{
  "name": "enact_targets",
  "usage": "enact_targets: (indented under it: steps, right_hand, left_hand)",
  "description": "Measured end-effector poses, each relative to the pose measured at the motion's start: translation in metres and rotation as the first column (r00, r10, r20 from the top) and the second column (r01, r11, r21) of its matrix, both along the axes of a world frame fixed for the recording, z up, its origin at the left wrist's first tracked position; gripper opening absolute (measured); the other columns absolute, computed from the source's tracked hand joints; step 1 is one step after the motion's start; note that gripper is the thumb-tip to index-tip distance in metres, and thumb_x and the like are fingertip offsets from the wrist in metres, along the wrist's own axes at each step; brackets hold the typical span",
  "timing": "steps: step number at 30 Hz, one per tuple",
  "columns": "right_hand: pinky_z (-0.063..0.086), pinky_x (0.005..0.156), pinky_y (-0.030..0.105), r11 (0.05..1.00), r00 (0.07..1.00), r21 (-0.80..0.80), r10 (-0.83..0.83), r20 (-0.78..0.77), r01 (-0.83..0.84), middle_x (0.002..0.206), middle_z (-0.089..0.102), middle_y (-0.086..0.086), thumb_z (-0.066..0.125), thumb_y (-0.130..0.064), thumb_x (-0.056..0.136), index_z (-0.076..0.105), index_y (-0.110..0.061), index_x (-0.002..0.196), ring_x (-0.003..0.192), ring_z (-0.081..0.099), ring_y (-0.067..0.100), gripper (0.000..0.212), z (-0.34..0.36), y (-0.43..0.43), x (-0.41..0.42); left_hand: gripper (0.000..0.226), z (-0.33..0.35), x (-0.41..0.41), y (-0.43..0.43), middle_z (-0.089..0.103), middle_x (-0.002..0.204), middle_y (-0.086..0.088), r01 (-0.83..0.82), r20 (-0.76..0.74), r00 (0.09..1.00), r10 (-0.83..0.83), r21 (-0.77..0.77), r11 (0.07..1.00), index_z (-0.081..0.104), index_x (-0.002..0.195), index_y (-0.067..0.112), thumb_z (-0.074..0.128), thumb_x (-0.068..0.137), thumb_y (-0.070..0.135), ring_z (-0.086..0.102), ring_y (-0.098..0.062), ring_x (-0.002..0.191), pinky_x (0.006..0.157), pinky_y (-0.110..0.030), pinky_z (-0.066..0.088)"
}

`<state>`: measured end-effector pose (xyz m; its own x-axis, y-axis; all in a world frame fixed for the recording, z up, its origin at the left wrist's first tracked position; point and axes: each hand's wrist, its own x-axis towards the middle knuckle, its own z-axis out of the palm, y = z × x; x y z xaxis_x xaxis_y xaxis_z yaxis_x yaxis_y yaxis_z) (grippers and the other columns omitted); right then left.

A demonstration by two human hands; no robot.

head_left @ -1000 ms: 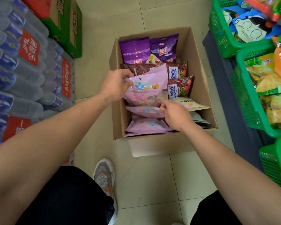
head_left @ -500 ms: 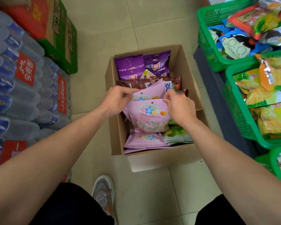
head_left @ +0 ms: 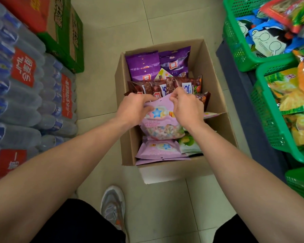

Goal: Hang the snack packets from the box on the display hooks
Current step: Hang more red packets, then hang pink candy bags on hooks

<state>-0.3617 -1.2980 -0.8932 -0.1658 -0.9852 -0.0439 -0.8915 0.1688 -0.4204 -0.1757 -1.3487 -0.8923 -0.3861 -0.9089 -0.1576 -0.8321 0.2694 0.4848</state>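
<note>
Both hands meet over the open cardboard box [head_left: 211,67], which stands on the tiled floor [head_left: 102,50] between the person's feet and the shelving. The left hand [head_left: 135,109] grips the pink packet [head_left: 161,123] at its upper left corner, thumb lying on the printed front and fingers curled behind the top edge. The right hand [head_left: 186,106] pinches the same top edge from the right, its fingers bent tight just beside the small hanging hole. The packet is held upright above the middle of the box, its clear window of pale sweets facing the camera and its lower edge hanging over the goods beneath. Under it, in the near end of the box, more pink packets [head_left: 158,149] lie flat in a stack, with a green packet [head_left: 188,142] just beside them on the right. Behind the hands stand brown packets [head_left: 151,88] in a row, and at the far end purple packets [head_left: 144,65] lean against the wall. On the left, shrink-wrapped packs of bottled water [head_left: 25,88] are piled up, with a red and green carton [head_left: 60,32] beyond them. On the right, green plastic baskets [head_left: 233,46] hold other bagged snacks. A grey shoe [head_left: 113,206] rests on the floor just in front of the box
</note>
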Motion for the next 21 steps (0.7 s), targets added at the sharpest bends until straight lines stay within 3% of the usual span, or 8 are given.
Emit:
enact_targets:
  steps: [5, 10, 13, 15, 18, 21]
  right_hand:
    - [0.05, 0.072, 0.04, 0.997, 0.995, -0.065, -0.035, 0.098, 0.042, 0.114, 0.056, 0.0, 0.066, -0.039, 0.089, 0.051, -0.02, 0.112, 0.1, 0.058, 0.023, 0.033, 0.0, 0.044, -0.016]
    - [0.054, 0.072, 0.04, 0.972, 0.947, 0.228, -0.03, 0.321, -0.047, 0.08, 0.061, -0.014, 0.076, -0.037, 0.082, 0.048, -0.026, 0.111, 0.078, 0.063, 0.015, 0.042, -0.016, 0.095, -0.024]
    - [0.051, 0.068, 0.037, 0.96, 0.971, 0.275, -0.024, 0.238, -0.044, 0.074, 0.063, -0.012, 0.073, -0.045, 0.083, 0.046, -0.025, 0.092, 0.075, 0.062, 0.016, 0.035, -0.018, 0.106, -0.023]
    - [0.051, 0.068, 0.034, 0.949, 0.979, 0.295, 0.058, 0.195, -0.115, 0.082, 0.068, -0.012, 0.069, -0.055, 0.082, 0.052, -0.028, 0.088, 0.082, 0.064, 0.016, 0.032, -0.02, 0.115, -0.021]
    - [0.051, 0.082, 0.031, 0.844, 0.938, 0.416, 0.267, 0.222, -0.339, 0.112, 0.071, -0.012, 0.063, -0.064, 0.082, 0.067, -0.036, 0.11, 0.105, 0.064, 0.015, 0.04, -0.022, 0.128, -0.015]
    - [0.051, 0.086, 0.034, 0.799, 0.913, 0.445, 0.378, 0.152, -0.405, 0.12, 0.07, -0.005, 0.061, -0.048, 0.091, 0.067, -0.04, 0.119, 0.111, 0.062, 0.023, 0.03, -0.025, 0.131, -0.011]
  left_hand:
    - [0.027, 0.005, 0.001, -0.005, 0.073, 0.107, 0.004, -0.018, 0.03, 0.999, 0.018, 0.009, 1.0, 0.07, 0.11, 0.033, 0.068, 0.084, 0.028, 0.064, -0.021, 0.101, 0.086, -0.035, 0.051]
    - [0.029, 0.008, -0.001, -0.002, 0.073, 0.106, 0.003, 0.009, 0.039, 0.999, -0.01, 0.041, 0.999, 0.07, 0.108, 0.033, 0.07, 0.079, 0.027, 0.065, -0.022, 0.101, 0.088, -0.039, 0.052]
    - [0.029, 0.006, -0.002, 0.001, 0.073, 0.106, 0.002, 0.0, 0.057, 0.998, -0.002, 0.032, 0.999, 0.07, 0.109, 0.033, 0.069, 0.081, 0.027, 0.066, -0.022, 0.1, 0.087, -0.038, 0.052]
    - [0.028, 0.007, -0.001, 0.003, 0.073, 0.105, 0.002, -0.005, 0.056, 0.998, 0.004, 0.015, 1.0, 0.071, 0.108, 0.031, 0.068, 0.082, 0.025, 0.065, -0.022, 0.1, 0.086, -0.037, 0.052]
    - [0.026, 0.009, -0.001, 0.006, 0.073, 0.104, 0.002, 0.001, 0.06, 0.998, -0.002, 0.007, 1.0, 0.072, 0.107, 0.029, 0.068, 0.083, 0.022, 0.065, -0.02, 0.098, 0.083, -0.033, 0.051]
    - [0.025, 0.013, -0.001, 0.012, 0.073, 0.101, 0.002, 0.003, 0.062, 0.998, -0.004, 0.011, 1.0, 0.072, 0.106, 0.029, 0.069, 0.083, 0.021, 0.065, -0.019, 0.095, 0.081, -0.031, 0.05]
